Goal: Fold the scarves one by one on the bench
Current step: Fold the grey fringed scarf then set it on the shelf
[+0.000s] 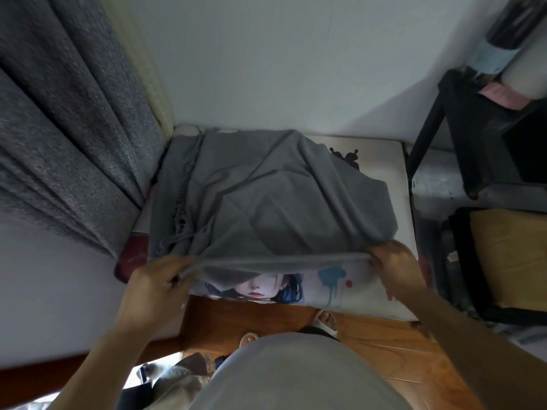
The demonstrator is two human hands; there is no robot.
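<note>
Two hands pinch the grey scarf's [260, 196] near edge: left hand [154, 287] and right hand [395, 266] fingers curled round it. Beyond the fingers it covers the bench [381, 161]; wooden floor [370, 359] lies open behind them.

One grey scarf [266, 196], one bench [381, 294], two hands.

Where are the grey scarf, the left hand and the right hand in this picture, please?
grey scarf [266, 190], head view: middle of the spread cloth.
left hand [157, 287], head view: back of the hand, gripping the near edge.
right hand [393, 261], head view: back of the hand, gripping the near edge.
</note>
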